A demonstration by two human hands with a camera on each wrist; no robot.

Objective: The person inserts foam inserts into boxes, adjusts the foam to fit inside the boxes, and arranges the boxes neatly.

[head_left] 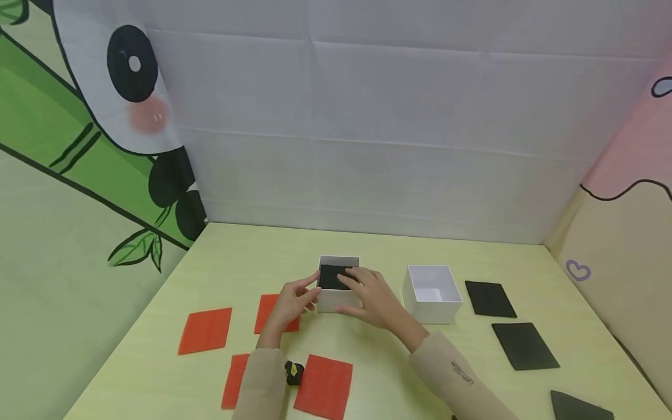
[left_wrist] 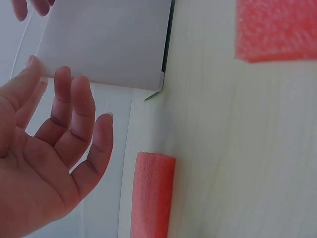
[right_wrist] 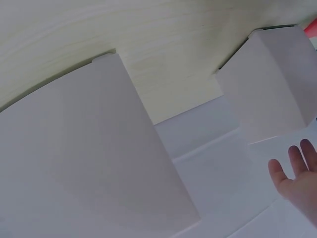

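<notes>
A white box stands at the middle of the table, with a black square sheet in its opening. At the box's left side is my left hand; its thumb and index fingertips are at the rim, the other fingers loosely bent in the left wrist view. My right hand reaches over the box's right side. Its spread fingers lie over the right part of the black sheet, and the thumb is near the front wall. The right wrist view shows fingers extended beside the box.
A second white box stands to the right. Several black square sheets lie along the right side. Several red square sheets lie at the left and front. A white cloth wall rises behind the table.
</notes>
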